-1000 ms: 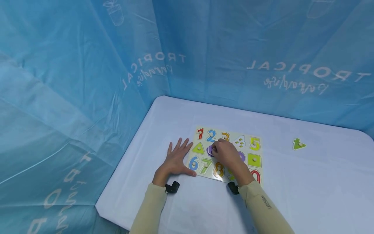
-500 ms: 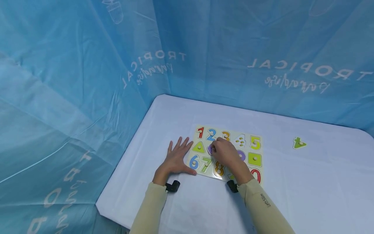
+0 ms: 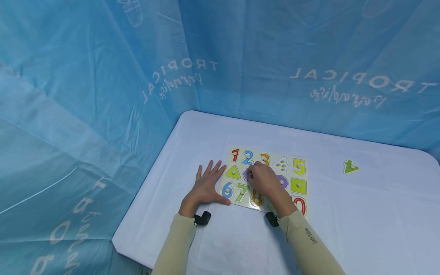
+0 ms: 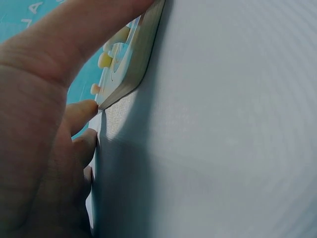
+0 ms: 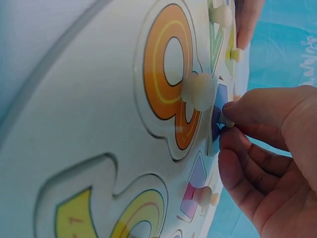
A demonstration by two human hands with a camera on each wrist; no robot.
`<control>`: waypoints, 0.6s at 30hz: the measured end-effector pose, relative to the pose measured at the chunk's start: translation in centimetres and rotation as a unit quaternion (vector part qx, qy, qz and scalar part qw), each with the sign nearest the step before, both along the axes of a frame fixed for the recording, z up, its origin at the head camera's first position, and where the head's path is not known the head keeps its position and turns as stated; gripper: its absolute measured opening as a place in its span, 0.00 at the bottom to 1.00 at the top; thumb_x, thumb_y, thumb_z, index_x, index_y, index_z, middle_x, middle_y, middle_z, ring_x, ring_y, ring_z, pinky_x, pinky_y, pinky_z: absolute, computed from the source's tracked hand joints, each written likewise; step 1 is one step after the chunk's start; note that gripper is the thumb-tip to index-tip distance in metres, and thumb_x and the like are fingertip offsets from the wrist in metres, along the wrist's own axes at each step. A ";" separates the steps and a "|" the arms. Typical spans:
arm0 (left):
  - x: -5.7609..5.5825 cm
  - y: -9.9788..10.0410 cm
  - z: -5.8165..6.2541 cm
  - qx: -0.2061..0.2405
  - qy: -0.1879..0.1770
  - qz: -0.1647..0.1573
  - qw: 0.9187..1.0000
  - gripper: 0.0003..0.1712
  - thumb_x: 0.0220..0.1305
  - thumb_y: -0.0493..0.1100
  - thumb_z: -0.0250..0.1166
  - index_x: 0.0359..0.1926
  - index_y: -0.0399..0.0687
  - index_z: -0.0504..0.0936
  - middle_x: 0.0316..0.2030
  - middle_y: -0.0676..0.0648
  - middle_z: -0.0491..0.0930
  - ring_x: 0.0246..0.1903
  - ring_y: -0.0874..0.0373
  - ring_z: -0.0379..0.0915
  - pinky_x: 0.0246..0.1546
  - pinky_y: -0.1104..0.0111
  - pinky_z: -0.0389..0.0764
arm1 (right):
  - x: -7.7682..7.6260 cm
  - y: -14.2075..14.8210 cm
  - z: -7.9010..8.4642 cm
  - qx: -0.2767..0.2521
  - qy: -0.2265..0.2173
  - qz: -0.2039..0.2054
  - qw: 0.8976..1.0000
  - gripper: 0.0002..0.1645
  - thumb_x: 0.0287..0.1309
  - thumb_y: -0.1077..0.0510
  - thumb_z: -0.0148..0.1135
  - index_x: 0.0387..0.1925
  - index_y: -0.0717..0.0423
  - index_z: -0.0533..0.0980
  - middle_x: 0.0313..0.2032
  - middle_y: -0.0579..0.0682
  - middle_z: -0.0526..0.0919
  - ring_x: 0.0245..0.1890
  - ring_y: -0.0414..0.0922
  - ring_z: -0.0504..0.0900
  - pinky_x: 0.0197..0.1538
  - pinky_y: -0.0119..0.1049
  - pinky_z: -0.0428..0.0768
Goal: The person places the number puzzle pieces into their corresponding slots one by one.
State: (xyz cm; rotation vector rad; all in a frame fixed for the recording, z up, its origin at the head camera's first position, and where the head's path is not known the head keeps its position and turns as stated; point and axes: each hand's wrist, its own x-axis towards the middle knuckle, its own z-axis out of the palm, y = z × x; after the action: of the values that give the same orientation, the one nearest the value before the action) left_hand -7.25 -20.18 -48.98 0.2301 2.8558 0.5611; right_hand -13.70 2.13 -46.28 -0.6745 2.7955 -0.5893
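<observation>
My right hand (image 3: 264, 178) reaches over a wooden number puzzle board (image 3: 290, 173). In the right wrist view, its thumb and fingertips pinch the small knob of a purple puzzle piece (image 5: 221, 96), which lies at its place in the board's middle row. My left hand (image 3: 206, 189) is spread at the board's left side, fingers straight, its thumb along the near left corner. The left wrist view shows fingertips (image 4: 89, 109) right at the board's edge. In the top row, the 4-shaped recess (image 3: 282, 164) shows its printed picture. Part of the middle and bottom rows is hidden under my right hand and wrist.
A green number 4 piece (image 3: 350, 167) with a knob lies turned on the white tabletop (image 3: 378, 206), right of the board. Knobbed pieces fill other recesses, among them a green square (image 3: 298, 186). Blue printed curtains (image 3: 275, 46) hang behind and left of the table.
</observation>
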 end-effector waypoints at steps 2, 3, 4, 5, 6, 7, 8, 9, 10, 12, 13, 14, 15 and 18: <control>0.0 0.0 0.0 -0.004 -0.002 0.001 1.000 0.76 0.24 0.79 0.72 0.76 0.61 0.50 0.75 0.55 0.40 0.73 0.52 0.24 0.67 0.48 0.24 | 0.0 -0.1 0.0 0.000 0.002 -0.001 1.000 0.10 0.59 0.59 0.62 0.40 0.58 0.84 0.28 0.46 0.72 0.28 0.44 0.70 0.34 0.37 0.71; -0.1 0.0 0.0 -0.006 -0.004 0.000 1.000 0.76 0.24 0.79 0.72 0.76 0.61 0.50 0.75 0.55 0.40 0.73 0.53 0.23 0.67 0.48 0.24 | 0.0 -0.1 0.0 0.001 0.003 -0.001 1.000 0.10 0.59 0.59 0.62 0.40 0.58 0.84 0.27 0.46 0.72 0.28 0.44 0.70 0.34 0.37 0.70; -0.1 0.0 0.0 -0.007 -0.005 0.000 1.000 0.76 0.25 0.80 0.71 0.76 0.61 0.50 0.75 0.55 0.40 0.73 0.53 0.23 0.67 0.48 0.24 | 0.0 -0.1 -0.1 0.003 0.003 -0.001 1.000 0.10 0.58 0.59 0.62 0.40 0.58 0.84 0.27 0.46 0.72 0.28 0.44 0.70 0.33 0.37 0.70; -0.1 0.0 -0.1 -0.008 -0.007 -0.001 1.000 0.76 0.25 0.80 0.71 0.76 0.62 0.49 0.75 0.55 0.39 0.73 0.53 0.23 0.67 0.48 0.24 | 0.0 -0.1 -0.1 0.005 0.004 0.000 1.000 0.10 0.58 0.59 0.62 0.39 0.58 0.84 0.27 0.46 0.72 0.28 0.44 0.70 0.33 0.37 0.70; -0.1 0.0 -0.1 -0.007 -0.009 0.000 1.000 0.76 0.24 0.79 0.72 0.76 0.62 0.49 0.75 0.56 0.39 0.73 0.54 0.22 0.67 0.49 0.24 | 0.0 -0.1 -0.2 0.007 0.005 0.001 1.000 0.09 0.58 0.59 0.62 0.39 0.58 0.84 0.27 0.46 0.72 0.28 0.44 0.70 0.33 0.37 0.70; 0.0 -0.1 -0.1 -0.006 -0.009 0.000 1.000 0.76 0.24 0.79 0.72 0.76 0.62 0.49 0.75 0.56 0.39 0.73 0.54 0.22 0.67 0.49 0.24 | 0.0 -0.1 -0.2 0.008 0.005 0.002 1.000 0.09 0.58 0.59 0.62 0.39 0.58 0.84 0.27 0.46 0.72 0.27 0.44 0.70 0.33 0.37 0.70; 0.0 -0.1 -0.1 -0.004 -0.008 0.001 1.000 0.76 0.24 0.79 0.72 0.76 0.62 0.49 0.75 0.56 0.39 0.73 0.54 0.23 0.67 0.49 0.24 | 0.0 -0.2 -0.3 0.009 0.006 0.003 1.000 0.09 0.58 0.60 0.62 0.38 0.58 0.84 0.27 0.46 0.72 0.27 0.44 0.70 0.33 0.37 0.70; -0.1 -0.1 -0.1 -0.004 -0.007 0.000 1.000 0.76 0.24 0.79 0.72 0.76 0.62 0.50 0.75 0.56 0.40 0.73 0.54 0.23 0.67 0.49 0.24 | 0.0 -0.2 -0.3 0.010 0.007 0.003 1.000 0.09 0.58 0.60 0.62 0.38 0.58 0.84 0.27 0.46 0.72 0.27 0.44 0.70 0.33 0.37 0.70; -0.1 -0.1 -0.2 -0.004 -0.005 0.000 1.000 0.76 0.24 0.79 0.72 0.76 0.61 0.50 0.75 0.56 0.40 0.73 0.53 0.23 0.67 0.48 0.24 | 0.0 -0.2 -0.4 0.012 0.009 0.002 1.000 0.09 0.58 0.60 0.62 0.38 0.58 0.84 0.26 0.46 0.71 0.27 0.44 0.70 0.33 0.36 0.70; -0.1 -0.1 -0.2 -0.005 -0.004 -0.001 1.000 0.76 0.24 0.80 0.72 0.76 0.62 0.49 0.75 0.56 0.39 0.73 0.54 0.23 0.67 0.49 0.24 | 0.1 -0.2 -0.4 0.011 0.010 0.000 1.000 0.09 0.58 0.60 0.63 0.38 0.58 0.84 0.27 0.46 0.71 0.28 0.44 0.70 0.33 0.37 0.70; -0.1 -0.1 -0.2 -0.007 -0.003 -0.001 1.000 0.76 0.24 0.80 0.71 0.76 0.62 0.49 0.75 0.56 0.39 0.73 0.54 0.23 0.67 0.49 0.23 | 0.1 -0.2 -0.4 0.011 0.009 -0.002 1.000 0.09 0.58 0.59 0.63 0.38 0.58 0.84 0.27 0.46 0.72 0.28 0.44 0.70 0.34 0.37 0.70; -0.1 -0.1 -0.3 -0.008 -0.003 -0.002 1.000 0.76 0.24 0.80 0.71 0.76 0.62 0.49 0.75 0.56 0.39 0.73 0.54 0.23 0.67 0.49 0.23 | 0.1 -0.2 -0.4 0.011 0.009 -0.003 1.000 0.09 0.58 0.59 0.63 0.39 0.58 0.84 0.27 0.46 0.72 0.28 0.44 0.70 0.34 0.36 0.70; -0.2 -0.1 -0.3 -0.011 -0.004 -0.003 1.000 0.76 0.24 0.81 0.70 0.76 0.62 0.49 0.75 0.56 0.39 0.73 0.54 0.22 0.67 0.49 0.23 | 0.1 -0.2 -0.4 0.010 0.008 -0.005 1.000 0.09 0.58 0.59 0.63 0.39 0.58 0.84 0.27 0.46 0.72 0.28 0.44 0.70 0.34 0.36 0.70; -0.2 -0.2 -0.4 -0.015 -0.006 -0.002 1.000 0.76 0.24 0.81 0.70 0.76 0.63 0.48 0.75 0.56 0.39 0.73 0.54 0.22 0.67 0.49 0.23 | 0.1 -0.2 -0.5 0.008 0.005 -0.007 1.000 0.10 0.59 0.58 0.62 0.40 0.57 0.83 0.28 0.47 0.72 0.28 0.44 0.70 0.34 0.36 0.70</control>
State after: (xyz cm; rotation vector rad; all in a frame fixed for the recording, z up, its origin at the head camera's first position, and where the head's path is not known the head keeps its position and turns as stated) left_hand -7.44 -20.35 -49.35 0.2263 2.8504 0.5159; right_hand -13.59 1.93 -46.76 -0.6561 2.8135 -0.5673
